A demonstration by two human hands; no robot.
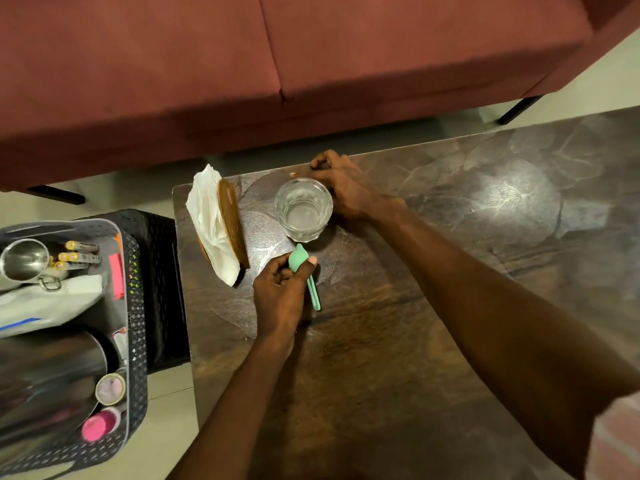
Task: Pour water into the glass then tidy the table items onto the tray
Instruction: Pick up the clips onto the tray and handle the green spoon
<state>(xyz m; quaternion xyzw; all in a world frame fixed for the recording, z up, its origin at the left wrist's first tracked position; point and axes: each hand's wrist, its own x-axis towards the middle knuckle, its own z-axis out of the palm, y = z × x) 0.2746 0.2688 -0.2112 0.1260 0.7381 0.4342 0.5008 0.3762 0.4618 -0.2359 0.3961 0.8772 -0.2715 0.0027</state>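
On the dark marbled table (450,237) a clear glass (303,209) stands upright with water in it, near the far left corner. The right hand (341,188) lies just beside and behind the glass, its fingers curled and pinching a small thin stick-like thing (300,173) at the table's far edge; what that thing is cannot be told. The left hand (280,296) grips a mint-green plastic spoon (304,275), thumb pressed on it near the bowl, the handle pointing back toward the person and the bowl close to the glass's base. Left of the glass a wooden napkin holder (230,223) stands holding white napkins (207,220). Off the table's left end, a dark perforated tray (136,341) holds a steel cup (24,259), a large steel vessel (48,382), a white packet (48,303) and small containers.
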